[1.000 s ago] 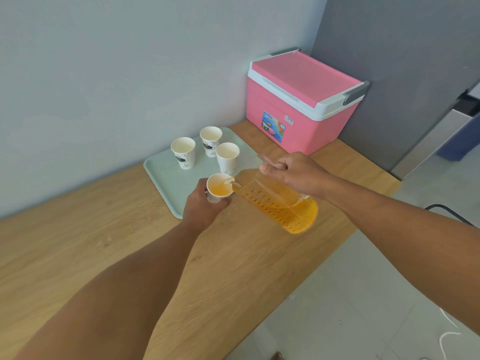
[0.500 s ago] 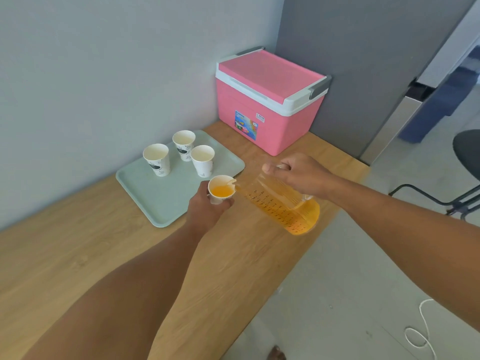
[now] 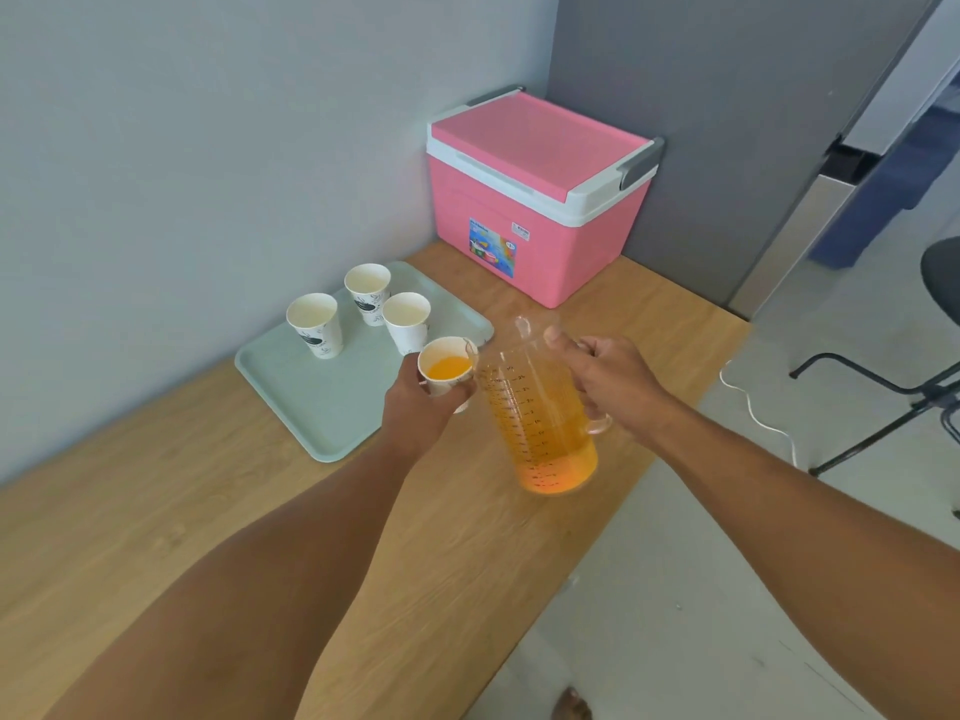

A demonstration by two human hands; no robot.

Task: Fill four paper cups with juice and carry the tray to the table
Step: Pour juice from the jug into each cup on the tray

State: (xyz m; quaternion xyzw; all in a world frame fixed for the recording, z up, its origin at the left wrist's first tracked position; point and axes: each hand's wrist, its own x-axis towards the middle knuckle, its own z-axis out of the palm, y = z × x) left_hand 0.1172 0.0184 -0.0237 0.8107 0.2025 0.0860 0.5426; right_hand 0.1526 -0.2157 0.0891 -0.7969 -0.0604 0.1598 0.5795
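Observation:
My left hand grips a white paper cup with orange juice in it, held just off the near right corner of the pale green tray. My right hand holds the handle of a clear measuring jug, now nearly upright and about half full of orange juice. Three empty patterned paper cups stand on the tray's far side: one on the left, one at the back, one on the right.
A pink cooler box with a white-edged lid stands on the wooden counter in the corner by a grey wall. To the right the counter edge drops to a grey floor with a white cable and a black chair base.
My right hand has tipped the jug back from pouring to nearly upright, and its spout has left the cup. The juice in the cup has risen. The camera view shifted slightly.

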